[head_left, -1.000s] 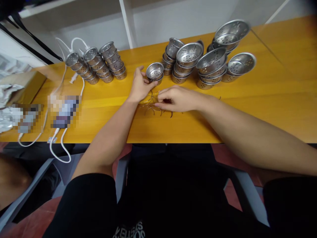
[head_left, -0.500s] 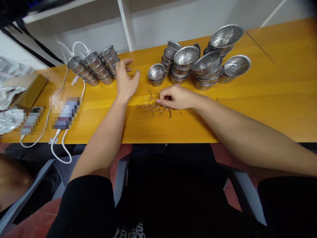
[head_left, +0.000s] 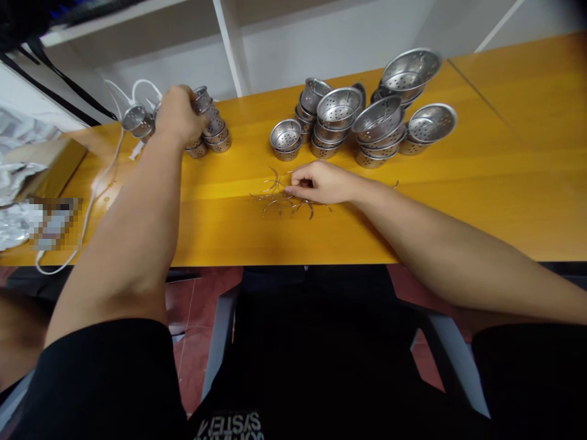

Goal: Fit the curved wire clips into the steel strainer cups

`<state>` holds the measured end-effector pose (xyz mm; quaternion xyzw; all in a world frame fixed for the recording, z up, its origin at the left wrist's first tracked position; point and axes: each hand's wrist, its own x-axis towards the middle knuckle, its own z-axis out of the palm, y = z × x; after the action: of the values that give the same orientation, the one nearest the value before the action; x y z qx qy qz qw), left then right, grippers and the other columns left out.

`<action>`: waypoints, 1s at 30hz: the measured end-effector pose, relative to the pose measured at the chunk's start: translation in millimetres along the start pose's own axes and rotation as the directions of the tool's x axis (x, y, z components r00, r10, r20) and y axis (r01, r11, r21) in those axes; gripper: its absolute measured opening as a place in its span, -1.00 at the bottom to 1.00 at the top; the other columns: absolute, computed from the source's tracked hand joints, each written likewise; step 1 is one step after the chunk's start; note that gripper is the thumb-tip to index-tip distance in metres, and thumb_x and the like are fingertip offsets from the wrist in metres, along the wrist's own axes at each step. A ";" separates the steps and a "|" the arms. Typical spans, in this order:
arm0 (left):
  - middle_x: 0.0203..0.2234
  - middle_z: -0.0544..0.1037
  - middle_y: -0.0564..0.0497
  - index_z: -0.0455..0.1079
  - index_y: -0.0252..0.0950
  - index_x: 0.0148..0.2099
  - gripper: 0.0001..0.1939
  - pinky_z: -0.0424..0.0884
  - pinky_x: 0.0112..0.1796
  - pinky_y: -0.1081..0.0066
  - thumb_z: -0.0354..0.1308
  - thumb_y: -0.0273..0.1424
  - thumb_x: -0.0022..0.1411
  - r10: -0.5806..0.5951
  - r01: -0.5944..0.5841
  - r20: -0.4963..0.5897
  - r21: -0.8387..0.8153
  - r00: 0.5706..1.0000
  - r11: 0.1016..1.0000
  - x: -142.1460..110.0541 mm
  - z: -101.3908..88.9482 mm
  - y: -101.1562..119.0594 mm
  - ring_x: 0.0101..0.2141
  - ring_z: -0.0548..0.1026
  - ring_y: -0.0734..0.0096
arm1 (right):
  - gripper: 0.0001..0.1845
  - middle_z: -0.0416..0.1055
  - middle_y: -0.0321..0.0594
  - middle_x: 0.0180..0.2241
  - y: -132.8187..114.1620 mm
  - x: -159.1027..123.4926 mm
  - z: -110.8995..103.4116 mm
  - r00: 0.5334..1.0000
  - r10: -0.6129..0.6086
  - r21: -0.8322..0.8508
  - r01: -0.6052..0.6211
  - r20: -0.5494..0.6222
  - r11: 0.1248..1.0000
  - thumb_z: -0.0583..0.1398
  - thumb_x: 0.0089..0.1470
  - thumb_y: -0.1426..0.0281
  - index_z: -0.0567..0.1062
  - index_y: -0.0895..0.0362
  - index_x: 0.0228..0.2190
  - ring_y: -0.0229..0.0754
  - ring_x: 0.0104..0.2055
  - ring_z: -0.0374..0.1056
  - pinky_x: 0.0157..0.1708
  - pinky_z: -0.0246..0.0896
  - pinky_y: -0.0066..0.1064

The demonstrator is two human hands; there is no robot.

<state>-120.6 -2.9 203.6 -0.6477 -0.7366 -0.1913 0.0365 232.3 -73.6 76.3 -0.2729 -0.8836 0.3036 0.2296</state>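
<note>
The left hand (head_left: 178,116) has been moved to the far-left perforated cups (head_left: 215,126), bringing these within reach, though whether one is gripped cannot be told; the right hand (head_left: 318,182), fingers curled closed, is kept at the curved wires (head_left: 276,194) near centre.

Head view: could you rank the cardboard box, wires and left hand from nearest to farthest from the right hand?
1. Wires: by the right hand.
2. Left hand: leftward, at the left cup stacks.
3. Cardboard box: far left.
</note>
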 end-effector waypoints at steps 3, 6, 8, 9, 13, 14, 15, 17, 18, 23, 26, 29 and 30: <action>0.33 0.85 -0.22 0.70 -0.35 0.35 -0.59 0.75 0.42 -0.23 0.56 -0.57 0.53 0.012 -0.012 -0.004 0.049 1.000 0.999 2.3 5.7 -2.3 0.16 0.76 0.13 | -0.51 0.31 -0.36 -0.49 0.0 0.2 0.4 1.000 0.002 -0.005 -0.002 -0.005 1.000 0.30 0.51 0.06 0.37 -0.02 -0.43 -0.16 -0.39 0.13 -0.30 0.03 -0.18; 0.34 0.85 -0.37 0.71 -0.47 0.35 -0.58 0.75 0.37 -0.18 0.54 -0.63 0.51 0.034 -0.034 0.007 0.053 0.999 0.998 2.3 6.1 -0.2 0.23 0.80 0.00 | -0.51 0.30 -0.36 -0.50 0.0 0.1 1.3 1.000 -0.003 0.000 0.003 -0.006 1.000 0.29 0.49 0.04 0.38 -0.02 -0.44 -0.16 -0.40 0.13 -0.30 0.01 -0.18; 0.34 0.84 -0.38 0.71 -0.47 0.36 -0.58 0.75 0.37 -0.16 0.55 -0.61 0.52 0.040 -0.041 0.013 0.056 0.999 0.998 1.6 5.3 1.3 0.26 0.81 -0.03 | -0.51 0.31 -0.35 -0.49 -0.1 0.1 1.7 1.000 -0.003 0.008 0.003 -0.005 1.000 0.29 0.49 0.03 0.39 -0.02 -0.44 -0.16 -0.40 0.13 -0.30 0.01 -0.17; 0.34 0.85 -0.35 0.72 -0.46 0.35 -0.59 0.75 0.38 -0.13 0.55 -0.60 0.53 0.046 -0.047 0.005 0.056 0.999 0.997 1.0 5.0 2.0 0.26 0.81 -0.01 | -0.51 0.31 -0.35 -0.49 -0.2 0.1 1.7 1.000 -0.001 0.011 0.001 -0.004 1.000 0.29 0.49 0.02 0.39 -0.02 -0.44 -0.16 -0.40 0.13 -0.30 0.01 -0.17; 0.31 0.87 -0.28 0.73 -0.42 0.35 -0.61 0.76 0.41 -0.12 0.51 -0.63 0.54 0.068 -0.065 -0.063 0.047 0.996 0.997 -2.3 6.1 3.3 0.29 0.83 -0.03 | -0.50 0.31 -0.36 -0.50 0.4 0.4 1.3 1.000 -0.001 0.019 0.001 0.004 1.000 0.30 0.50 0.02 0.39 -0.02 -0.44 -0.16 -0.41 0.13 -0.30 0.01 -0.16; 0.33 0.86 -0.27 0.72 -0.40 0.36 -0.59 0.74 0.42 -0.15 0.50 -0.62 0.54 0.074 -0.071 -0.070 0.048 0.995 0.996 -2.8 6.9 3.4 0.31 0.82 -0.06 | -0.49 0.31 -0.36 -0.49 0.7 0.5 1.2 1.000 -0.002 0.022 0.002 0.005 1.000 0.30 0.50 0.02 0.40 -0.02 -0.44 -0.16 -0.40 0.14 -0.30 0.01 -0.16; 0.36 0.83 -0.25 0.70 -0.36 0.37 -0.56 0.72 0.44 -0.17 0.50 -0.63 0.52 0.078 -0.075 -0.082 0.047 0.994 0.996 -3.1 7.6 3.6 0.34 0.80 -0.09 | -0.49 0.31 -0.36 -0.49 1.0 0.5 1.0 1.000 -0.003 0.026 0.003 0.005 1.000 0.31 0.51 0.02 0.41 -0.02 -0.44 -0.16 -0.40 0.14 -0.30 0.01 -0.16; 0.41 0.78 -0.17 0.67 -0.25 0.35 -0.57 0.65 0.47 -0.18 0.47 -0.61 0.53 0.101 -0.100 -0.107 0.016 0.989 0.995 -4.0 8.2 5.1 0.36 0.74 -0.03 | -0.50 0.31 -0.36 -0.49 1.4 0.4 0.7 1.000 0.002 0.032 -0.002 0.005 1.000 0.32 0.52 0.04 0.42 -0.01 -0.43 -0.16 -0.39 0.14 -0.30 0.01 -0.16; 0.39 0.77 -0.11 0.66 -0.20 0.30 -0.59 0.63 0.46 -0.14 0.47 -0.63 0.53 0.109 -0.112 -0.127 -0.012 0.986 0.994 -5.2 7.7 6.8 0.31 0.71 0.04 | -0.51 0.32 -0.36 -0.48 1.4 0.2 0.5 1.000 0.005 0.033 -0.005 0.007 0.999 0.32 0.52 0.05 0.43 -0.01 -0.43 -0.16 -0.39 0.14 -0.29 0.02 -0.17; -0.13 0.59 0.08 0.45 -0.13 -0.12 -0.62 0.59 0.22 0.03 0.48 -0.71 0.44 0.255 -0.281 -0.135 -0.241 0.957 0.929 -26.0 1.8 20.8 -0.17 0.38 0.32 | -0.49 0.31 -0.38 -0.47 1.1 -1.0 -0.9 1.000 0.013 0.032 -0.013 0.018 0.999 0.35 0.57 0.10 0.40 0.00 -0.42 -0.17 -0.37 0.12 -0.27 0.02 -0.18; -0.28 0.58 0.11 0.41 -0.05 -0.21 -0.62 0.61 0.15 -0.03 0.51 -0.59 0.32 0.318 -0.326 -0.077 -0.301 0.945 0.896 -40.1 13.1 19.5 -0.26 0.41 0.24 | -0.47 0.30 -0.38 -0.46 1.7 -1.5 -1.1 1.000 0.026 0.027 -0.026 0.014 0.999 0.37 0.59 0.06 0.44 0.00 -0.41 -0.17 -0.36 0.13 -0.28 0.02 -0.18; -0.16 0.74 0.05 0.54 0.02 -0.11 -0.73 0.62 0.17 -0.12 0.60 -0.22 0.31 0.345 -0.341 -0.053 -0.346 0.937 0.874 -40.1 45.9 4.2 -0.16 0.56 0.11 | -0.47 0.30 -0.37 -0.46 2.3 -1.5 -0.7 1.000 0.025 0.016 -0.026 0.010 1.000 0.37 0.60 0.05 0.45 0.00 -0.40 -0.16 -0.36 0.15 -0.28 0.03 -0.18; -0.12 0.77 0.00 0.56 0.03 -0.12 -0.67 0.59 0.18 -0.16 0.61 -0.02 0.31 0.330 -0.321 -0.038 -0.366 0.943 0.874 -36.6 59.9 -2.8 -0.07 0.62 0.03 | -0.46 0.30 -0.37 -0.47 2.3 -1.4 -0.6 1.000 0.026 0.015 -0.026 0.010 1.000 0.37 0.60 0.05 0.43 0.00 -0.41 -0.16 -0.37 0.15 -0.28 0.03 -0.18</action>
<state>-105.9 -17.8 136.6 -0.7599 -0.5688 -0.3084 -0.0629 234.4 -72.7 74.9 -0.2813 -0.8787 0.3144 0.2233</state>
